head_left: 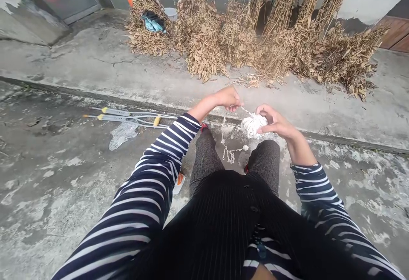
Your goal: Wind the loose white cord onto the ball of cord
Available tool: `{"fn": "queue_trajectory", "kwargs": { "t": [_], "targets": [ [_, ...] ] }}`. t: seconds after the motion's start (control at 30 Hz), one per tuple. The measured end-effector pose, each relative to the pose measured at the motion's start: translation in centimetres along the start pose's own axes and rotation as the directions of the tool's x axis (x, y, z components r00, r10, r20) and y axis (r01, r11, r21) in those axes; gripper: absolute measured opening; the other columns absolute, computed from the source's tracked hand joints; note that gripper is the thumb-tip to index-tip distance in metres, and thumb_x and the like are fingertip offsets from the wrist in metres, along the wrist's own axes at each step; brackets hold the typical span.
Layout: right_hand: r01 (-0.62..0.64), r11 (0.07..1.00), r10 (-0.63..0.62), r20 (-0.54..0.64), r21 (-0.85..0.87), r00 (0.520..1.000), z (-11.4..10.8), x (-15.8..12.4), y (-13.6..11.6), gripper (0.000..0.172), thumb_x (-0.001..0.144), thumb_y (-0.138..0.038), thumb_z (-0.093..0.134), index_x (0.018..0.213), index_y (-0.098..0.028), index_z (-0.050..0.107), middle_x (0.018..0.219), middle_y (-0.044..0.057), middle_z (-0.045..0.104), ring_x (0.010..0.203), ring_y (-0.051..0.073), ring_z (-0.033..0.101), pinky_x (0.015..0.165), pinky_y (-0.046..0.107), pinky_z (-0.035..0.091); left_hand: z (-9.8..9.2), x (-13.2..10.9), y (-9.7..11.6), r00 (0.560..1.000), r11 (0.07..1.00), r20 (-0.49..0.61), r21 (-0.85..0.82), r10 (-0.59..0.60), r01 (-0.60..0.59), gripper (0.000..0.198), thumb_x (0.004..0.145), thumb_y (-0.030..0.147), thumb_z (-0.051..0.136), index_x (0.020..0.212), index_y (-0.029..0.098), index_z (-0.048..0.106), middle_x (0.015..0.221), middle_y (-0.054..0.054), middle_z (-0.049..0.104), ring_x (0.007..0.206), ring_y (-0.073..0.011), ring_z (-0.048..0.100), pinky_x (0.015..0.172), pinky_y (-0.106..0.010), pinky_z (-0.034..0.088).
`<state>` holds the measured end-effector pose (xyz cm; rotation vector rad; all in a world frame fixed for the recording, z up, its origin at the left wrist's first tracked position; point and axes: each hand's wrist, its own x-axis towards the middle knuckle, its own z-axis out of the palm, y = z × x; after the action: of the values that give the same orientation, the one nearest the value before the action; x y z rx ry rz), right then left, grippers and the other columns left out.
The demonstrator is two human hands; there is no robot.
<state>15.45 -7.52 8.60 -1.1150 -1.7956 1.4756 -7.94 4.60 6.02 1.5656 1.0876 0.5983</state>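
Note:
In my right hand (pixel 273 121) is a ball of white cord (pixel 252 126), gripped from its right side with thumb and fingers. My left hand (pixel 229 98) is closed in a pinch on a strand of the same cord (pixel 245 110), a short way left of the ball. The strand runs between the two hands. Below my left hand a length of knotted white cord (pixel 228 154) hangs or lies between my knees; a small white lump (pixel 245 147) is at its end. Whether this piece joins the ball I cannot tell.
A pair of crutches (pixel 128 117) lies on the ground to the left, with a clear plastic bag (pixel 123 135) beside it. Bundles of dried stalks (pixel 204 33) lean along the wall. A low concrete step edge (pixel 335 137) runs across in front of me.

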Motion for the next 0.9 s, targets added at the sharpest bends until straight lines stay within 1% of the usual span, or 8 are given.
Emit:
{"fn": "queue_trajectory", "kwargs": {
  "t": [0.13, 0.2, 0.27, 0.47, 0.57, 0.7, 0.77, 0.9],
  "targets": [
    [-0.097, 0.975, 0.109, -0.050, 0.198, 0.993, -0.1, 0.1, 0.4, 0.063, 0.055, -0.036, 0.089, 0.103, -0.024, 0.050, 0.090, 0.000, 0.058, 0.076, 0.017, 0.054, 0.063, 0.027, 0.042, 2.5, -1.4, -0.8, 0.994, 0.977, -0.019, -0.181, 0.110, -0.112, 0.016, 0.067, 0.017, 0.086, 0.072, 0.012, 0.072, 0.067, -0.005, 0.071, 0.061, -0.0132, 0.065, 0.051, -0.019, 0.049],
    [-0.153, 0.948, 0.186, -0.093, 0.280, 0.978, -0.4, 0.1, 0.8, 0.064, 0.055, -0.039, 0.087, 0.105, -0.025, 0.050, 0.090, 0.000, 0.062, 0.070, 0.017, 0.056, 0.058, 0.026, 0.042, 3.8, -2.9, -0.8, 0.985, 0.932, -0.074, -0.319, 0.158, -0.173, 0.019, 0.073, 0.019, 0.084, 0.088, 0.011, 0.075, 0.090, -0.009, 0.077, 0.079, -0.0154, 0.070, 0.058, -0.020, 0.054],
    [-0.177, 0.930, 0.222, -0.110, 0.323, 0.969, -0.7, 0.2, 1.2, 0.063, 0.054, -0.039, 0.086, 0.105, -0.025, 0.052, 0.088, 0.000, 0.063, 0.066, 0.016, 0.056, 0.054, 0.025, 0.042, 4.9, -4.4, -0.8, 0.982, 0.889, -0.049, -0.420, 0.180, -0.184, 0.026, 0.077, 0.023, 0.083, 0.099, 0.011, 0.076, 0.107, -0.012, 0.077, 0.089, -0.0171, 0.072, 0.064, -0.022, 0.058],
    [-0.166, 0.892, 0.220, -0.081, 0.421, 0.972, -1.2, -0.1, 1.9, 0.058, 0.054, -0.034, 0.086, 0.105, -0.023, 0.060, 0.097, 0.002, 0.066, 0.078, 0.016, 0.062, 0.057, 0.024, 0.051, 6.6, -5.6, -2.1, 0.985, 0.893, 0.089, -0.439, 0.149, -0.096, 0.032, 0.080, 0.027, 0.082, 0.107, 0.010, 0.078, 0.104, -0.012, 0.079, 0.079, -0.0145, 0.071, 0.070, -0.027, 0.058],
    [-0.185, 0.874, 0.239, -0.067, 0.449, 0.969, -1.0, -0.3, 2.0, 0.057, 0.054, -0.035, 0.085, 0.104, -0.023, 0.061, 0.091, 0.001, 0.065, 0.073, 0.015, 0.061, 0.055, 0.024, 0.049, 6.0, -5.3, -2.1, 0.983, 0.943, 0.088, -0.307, 0.161, -0.127, 0.020, 0.082, 0.023, 0.077, 0.097, 0.009, 0.078, 0.086, -0.007, 0.077, 0.070, -0.0128, 0.068, 0.070, -0.027, 0.055],
    [-0.203, 0.885, 0.270, -0.106, 0.420, 0.957, -1.0, -0.5, 1.9, 0.057, 0.053, -0.035, 0.084, 0.103, -0.023, 0.059, 0.087, 0.000, 0.063, 0.068, 0.015, 0.058, 0.050, 0.023, 0.044, 3.2, -5.9, -0.3, 0.970, 0.980, 0.150, -0.079, 0.193, -0.183, 0.010, 0.085, 0.019, 0.071, 0.081, 0.010, 0.076, 0.071, -0.003, 0.072, 0.061, -0.0102, 0.063, 0.067, -0.025, 0.050],
    [-0.209, 0.911, 0.278, -0.155, 0.356, 0.948, -1.1, -0.5, 1.8, 0.058, 0.053, -0.035, 0.085, 0.103, -0.024, 0.058, 0.086, -0.001, 0.061, 0.062, 0.013, 0.055, 0.045, 0.023, 0.039, 1.5, -6.5, 0.9, 0.961, 0.988, 0.231, -0.067, 0.149, -0.137, 0.013, 0.085, 0.018, 0.069, 0.077, 0.010, 0.074, 0.072, -0.006, 0.073, 0.060, -0.0102, 0.064, 0.065, -0.025, 0.050],
    [-0.196, 0.970, 0.227, -0.236, 0.148, 0.945, -1.1, -0.2, 1.3, 0.057, 0.054, -0.033, 0.087, 0.103, -0.024, 0.060, 0.083, -0.002, 0.056, 0.061, 0.011, 0.046, 0.046, 0.023, 0.031, -0.6, -7.9, 2.6, 0.928, 0.977, 0.365, -0.215, 0.079, 0.001, 0.022, 0.089, 0.021, 0.063, 0.070, 0.010, 0.069, 0.073, -0.010, 0.073, 0.059, -0.0116, 0.066, 0.059, -0.024, 0.049]
  ]
}}
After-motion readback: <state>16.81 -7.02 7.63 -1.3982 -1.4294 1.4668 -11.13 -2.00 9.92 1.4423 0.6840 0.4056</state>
